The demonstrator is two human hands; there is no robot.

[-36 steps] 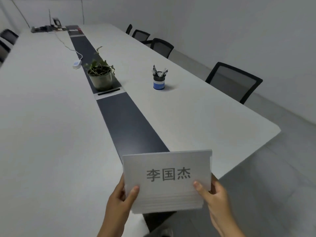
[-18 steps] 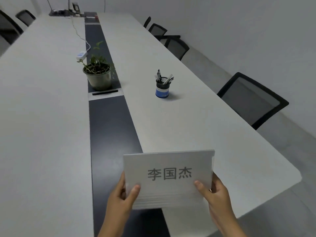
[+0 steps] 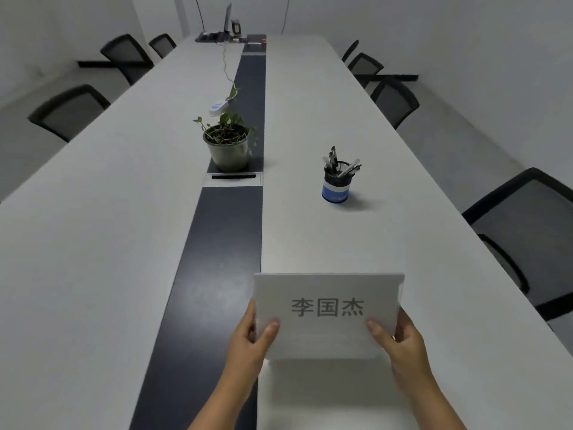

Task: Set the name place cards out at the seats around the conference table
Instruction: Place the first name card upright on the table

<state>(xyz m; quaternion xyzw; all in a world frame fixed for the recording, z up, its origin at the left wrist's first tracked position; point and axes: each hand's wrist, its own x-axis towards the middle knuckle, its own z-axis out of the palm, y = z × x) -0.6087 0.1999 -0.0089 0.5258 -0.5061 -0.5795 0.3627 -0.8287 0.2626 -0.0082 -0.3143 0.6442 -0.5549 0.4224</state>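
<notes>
A stack of white name place cards with black printed characters on the top one is held upright over the near end of the long white conference table. My left hand grips the stack's lower left edge, thumb on the front. Its lower right edge is gripped the same way by my right hand. No cards stand on the table.
A dark strip runs down the table's middle, with a potted plant and a cable box on it. A pen cup stands right of the strip. Black mesh chairs line both sides, the nearest at right. Devices sit at the far end.
The view has swung left and moved over the table, now looking straight down its length. Both hands keep the same hold on the card stack, which has shifted right in the view.
</notes>
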